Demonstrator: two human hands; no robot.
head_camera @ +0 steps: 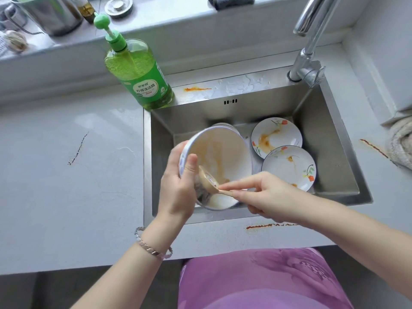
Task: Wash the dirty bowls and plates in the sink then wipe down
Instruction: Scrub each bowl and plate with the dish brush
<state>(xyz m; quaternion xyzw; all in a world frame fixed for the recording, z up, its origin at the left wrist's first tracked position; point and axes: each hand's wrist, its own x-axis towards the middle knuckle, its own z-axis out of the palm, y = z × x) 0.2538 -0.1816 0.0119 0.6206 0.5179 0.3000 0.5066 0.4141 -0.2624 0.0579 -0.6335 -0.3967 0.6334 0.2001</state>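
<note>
The pale counter (66, 175) surrounds a steel sink (330, 134), with a green soap bottle (138, 74) standing at the sink's eleven o'clock corner. Held tilted above the basin's eight o'clock side is a sauce-smeared bowl (220, 150); two stained floral plates (276, 136) (289, 168) overlap on the sink floor at the bowl's three o'clock. The left hand (178, 188) grips the bowl's rim, thumb inside, while the right hand (263, 195) pinches the handle of a wooden spoon (207, 179) whose tip lies inside the bowl.
</note>
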